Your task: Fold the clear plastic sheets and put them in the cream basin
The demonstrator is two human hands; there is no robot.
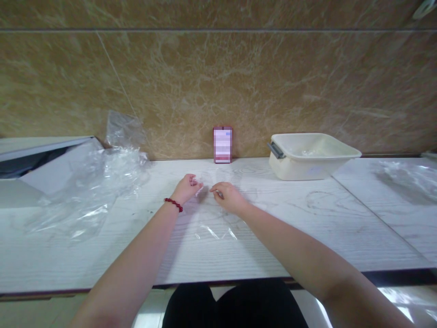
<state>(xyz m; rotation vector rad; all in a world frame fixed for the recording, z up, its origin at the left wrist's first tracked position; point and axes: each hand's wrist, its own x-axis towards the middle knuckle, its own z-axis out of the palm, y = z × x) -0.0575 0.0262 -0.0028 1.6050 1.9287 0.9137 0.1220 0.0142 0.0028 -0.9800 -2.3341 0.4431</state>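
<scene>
Above the white wood-grain table, my left hand, with a dark red bead bracelet at the wrist, has its fingers curled and closed on a crumpled bit of clear plastic. My right hand faces it a short gap away, thumb and forefinger pinched together at the film's edge. A thin clear plastic bag lies between and below both hands; its outline is hard to make out, and only its glints show well.
A phone leans upright against the brown marbled wall. A cream plastic tub with a grey handle clip stands at the back right. Clear plastic bags are heaped at the left beside an opened white box. More clear plastic lies far right.
</scene>
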